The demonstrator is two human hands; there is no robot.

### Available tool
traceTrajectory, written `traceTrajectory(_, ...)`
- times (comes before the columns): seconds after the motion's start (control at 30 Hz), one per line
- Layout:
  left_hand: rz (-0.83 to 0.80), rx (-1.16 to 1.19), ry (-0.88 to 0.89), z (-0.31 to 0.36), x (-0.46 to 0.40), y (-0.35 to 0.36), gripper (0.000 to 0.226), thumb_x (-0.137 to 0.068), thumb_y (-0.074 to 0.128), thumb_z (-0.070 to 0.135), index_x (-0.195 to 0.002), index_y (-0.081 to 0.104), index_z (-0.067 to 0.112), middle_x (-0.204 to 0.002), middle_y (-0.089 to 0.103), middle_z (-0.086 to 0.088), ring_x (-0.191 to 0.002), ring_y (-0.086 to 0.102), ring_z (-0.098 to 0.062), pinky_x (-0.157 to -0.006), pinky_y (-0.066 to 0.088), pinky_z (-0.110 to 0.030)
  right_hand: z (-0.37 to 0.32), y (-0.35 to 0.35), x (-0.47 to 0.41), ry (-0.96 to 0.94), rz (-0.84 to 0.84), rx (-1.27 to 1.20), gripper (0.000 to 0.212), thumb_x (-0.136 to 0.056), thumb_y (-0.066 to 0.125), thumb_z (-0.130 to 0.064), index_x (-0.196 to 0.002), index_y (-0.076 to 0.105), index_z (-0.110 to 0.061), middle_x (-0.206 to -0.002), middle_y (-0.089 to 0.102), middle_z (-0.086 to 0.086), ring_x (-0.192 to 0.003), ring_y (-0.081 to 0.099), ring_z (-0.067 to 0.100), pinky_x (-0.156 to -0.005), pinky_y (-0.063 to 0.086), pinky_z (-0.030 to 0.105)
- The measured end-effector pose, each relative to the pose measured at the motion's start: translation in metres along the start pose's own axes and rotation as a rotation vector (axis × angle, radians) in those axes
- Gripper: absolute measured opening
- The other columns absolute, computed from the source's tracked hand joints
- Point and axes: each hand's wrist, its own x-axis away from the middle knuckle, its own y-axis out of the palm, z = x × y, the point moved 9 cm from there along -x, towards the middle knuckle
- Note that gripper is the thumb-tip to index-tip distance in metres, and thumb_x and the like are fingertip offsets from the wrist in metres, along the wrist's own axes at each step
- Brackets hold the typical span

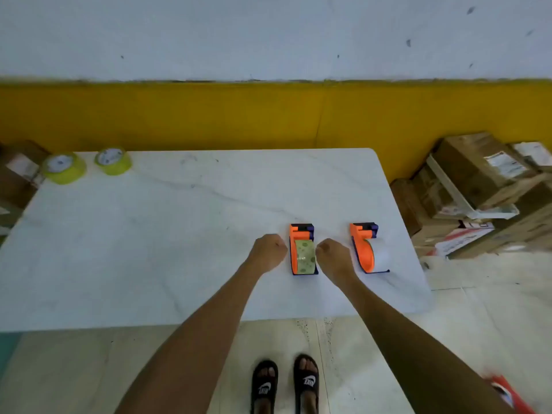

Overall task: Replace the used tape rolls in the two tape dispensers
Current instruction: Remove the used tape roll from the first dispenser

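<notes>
flanking the near-left tape dispenser [303, 249] with left hand [268, 252] and right hand [333, 253], both curled into fists; cannot tell whether gripping it; sitting well apart from two tape rolls [64, 168] far left.

Table [149, 234] – smooth marble-look top; dispensers [301, 249] – orange plastic; boxes [478, 174] – cardboard.

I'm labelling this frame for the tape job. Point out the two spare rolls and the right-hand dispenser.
Left roll [63, 168], head view: on its yellow-green side.
Right roll [113, 161], head view: on its yellow-green side.
Right dispenser [365, 249], head view: on its orange side plate.
</notes>
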Motion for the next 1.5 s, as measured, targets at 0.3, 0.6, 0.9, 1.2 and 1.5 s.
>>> traceTrajectory(0.3,0.017,0.539,-0.299,-0.001,-0.006,0.054,0.049,-0.089,0.049,0.021,-0.138,0.043,0.013,-0.126,0.054,-0.009,-0.102,0.055,-0.022,-0.082,0.049,-0.031,0.027,0.000,-0.025,0.041,-0.070,-0.232,0.022,-0.091,0.047,-0.018,-0.074,0.057,-0.008,-0.070,0.058,-0.001,-0.070,0.055,0.019,-0.055,0.039,0.025)
traceTrajectory(0.6,0.033,0.852,-0.388,0.043,-0.013,0.040,0.032,-0.082,0.050,0.013,-0.107,0.063,-0.001,-0.099,0.070,-0.019,-0.075,0.068,-0.027,-0.063,0.058,-0.033,0.008,-0.034,-0.039,-0.103,-0.017,-0.297,0.034,-0.097,0.046,-0.031,-0.068,0.050,-0.014,-0.059,0.051,-0.007,-0.059,0.049,0.012,-0.052,0.035,0.023)
traceTrajectory(0.9,0.054,0.974,-0.437,0.054,-0.015,0.027,0.016,-0.090,0.049,0.014,-0.081,0.057,0.005,-0.080,0.063,-0.013,-0.066,0.062,-0.023,-0.053,0.048,-0.029,-0.001,-0.026,-0.051,-0.046,-0.253,-0.292,0.025,-0.091,0.059,-0.033,-0.079,0.063,-0.011,-0.082,0.069,0.014,-0.074,0.065,0.025,-0.073,0.058,0.044)
traceTrajectory(1.2,0.179,0.881,-0.425,0.020,-0.022,0.035,0.016,-0.081,0.050,-0.006,-0.087,0.057,0.006,-0.101,0.063,-0.022,-0.089,0.064,-0.033,-0.083,0.057,-0.045,0.004,-0.034,-0.057,-0.043,-0.215,-0.302,0.028,-0.091,0.059,-0.026,-0.066,0.053,-0.015,-0.064,0.054,0.001,-0.061,0.055,0.017,-0.063,0.055,0.038)
traceTrajectory(1.5,0.150,0.713,-0.381,-0.009,-0.021,0.070,0.043,-0.075,0.052,-0.001,-0.114,0.057,0.015,-0.107,0.064,-0.014,-0.094,0.067,-0.030,-0.083,0.060,-0.049,0.007,-0.066,-0.081,0.042,-0.117,-0.486,0.035,-0.093,0.057,-0.033,-0.073,0.055,-0.005,-0.086,0.064,0.020,-0.086,0.070,0.032,-0.072,0.060,0.055)
